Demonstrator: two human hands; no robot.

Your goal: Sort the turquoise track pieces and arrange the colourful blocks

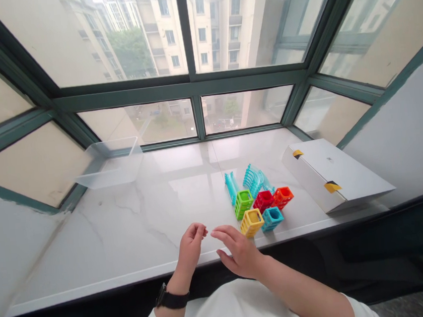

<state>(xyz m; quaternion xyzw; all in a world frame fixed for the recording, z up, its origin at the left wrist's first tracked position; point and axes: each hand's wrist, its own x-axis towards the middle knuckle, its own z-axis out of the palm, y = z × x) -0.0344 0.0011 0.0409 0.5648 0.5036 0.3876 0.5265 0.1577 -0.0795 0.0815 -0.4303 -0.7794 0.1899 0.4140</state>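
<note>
My left hand, a dark watch on its wrist, is above the front part of the white marble sill. Its fingers are curled in against the thumb, and nothing shows in them. Just to its right, my right hand has its thumb and fingers apart and is empty. Closest to the right hand stands a yellow block with a square hollow top. Around it are a blue block, a green block, a red block and an orange one. Behind them lie translucent turquoise track pieces.
A clear plastic bin sits at the back left of the marble sill. On the right is a white box with yellow and black tabs. Green-framed windows close off the back and sides.
</note>
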